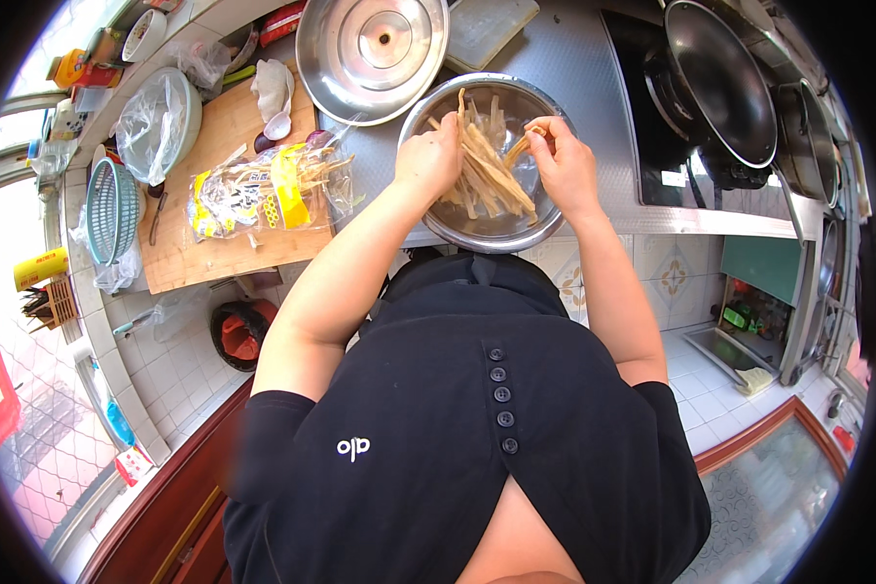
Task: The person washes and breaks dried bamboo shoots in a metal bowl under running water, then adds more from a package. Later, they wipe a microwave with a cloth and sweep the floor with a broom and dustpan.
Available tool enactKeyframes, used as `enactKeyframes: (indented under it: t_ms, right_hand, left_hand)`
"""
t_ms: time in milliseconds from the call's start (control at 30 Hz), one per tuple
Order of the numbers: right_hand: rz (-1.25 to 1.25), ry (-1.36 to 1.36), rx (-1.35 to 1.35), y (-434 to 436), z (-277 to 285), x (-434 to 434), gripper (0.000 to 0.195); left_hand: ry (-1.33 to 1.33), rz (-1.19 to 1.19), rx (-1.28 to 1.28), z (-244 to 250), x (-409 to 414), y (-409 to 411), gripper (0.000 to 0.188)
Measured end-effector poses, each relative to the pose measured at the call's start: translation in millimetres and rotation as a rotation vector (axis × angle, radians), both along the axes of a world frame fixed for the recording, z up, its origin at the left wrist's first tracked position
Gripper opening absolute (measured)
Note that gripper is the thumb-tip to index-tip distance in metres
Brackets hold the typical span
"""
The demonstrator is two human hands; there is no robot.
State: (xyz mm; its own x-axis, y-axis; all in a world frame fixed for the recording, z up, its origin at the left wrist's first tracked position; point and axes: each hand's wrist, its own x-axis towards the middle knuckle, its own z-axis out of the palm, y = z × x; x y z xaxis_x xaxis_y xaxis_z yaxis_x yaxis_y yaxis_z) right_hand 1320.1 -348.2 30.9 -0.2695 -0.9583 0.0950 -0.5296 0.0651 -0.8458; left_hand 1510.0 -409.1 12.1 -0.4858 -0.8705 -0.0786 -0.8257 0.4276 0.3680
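A steel basin (493,237) stands at the counter's front edge, with several pale tan dried strips, which look like dried tofu skin sticks (493,171), lying in it. Over the basin's left side, my left hand (432,157) is closed around some of these strips, one of which sticks up past the fingers. My right hand (566,157), above the right rim, pinches a shorter piece of strip (518,150) between thumb and fingers. To the left, an opened plastic package (252,193) with yellow print lies on a wooden cutting board (179,252), more strips poking out of its right end.
Behind the basin sits a large steel lid or shallow pan (372,58). A black wok (723,80) rests on the cooktop (664,186) at right. At left are a blue-green plastic basket (112,212) and a plastic-covered bowl (157,124). A lined bin (241,332) stands below the board.
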Motion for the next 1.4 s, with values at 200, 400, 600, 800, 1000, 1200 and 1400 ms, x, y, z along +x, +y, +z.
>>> enactKeyframes:
  t_ms: [200,400,600,800,1000,1200,1400]
  right_hand:
    - [-0.076,0.026,-0.035,1,22,-9,0.014]
    - [-0.074,0.21,-0.104,-6,31,-10,0.013]
    - [-0.056,0.267,-0.177,-14,26,-2,0.011]
    - [-0.072,0.088,-0.097,-17,-6,-3,0.01]
    - [-0.039,-0.394,-0.061,-14,-22,-5,0.012]
    - [-0.076,0.09,-0.089,-8,20,-21,0.013]
    - [-0.003,0.169,0.038,-16,0,-13,0.013]
  left_hand:
    - [-0.113,0.0,0.054,6,0,2,0.06]
    - [-0.085,-0.214,-0.289,7,19,9,0.029]
    - [-0.234,-0.278,-0.187,8,20,54,0.028]
    - [-0.259,-0.288,-0.109,3,13,64,0.029]
    - [-0.247,-0.237,-0.198,-3,19,41,0.033]
    - [-0.186,-0.119,0.17,34,21,36,0.04]
    - [-0.295,0.085,0.46,33,7,24,0.055]
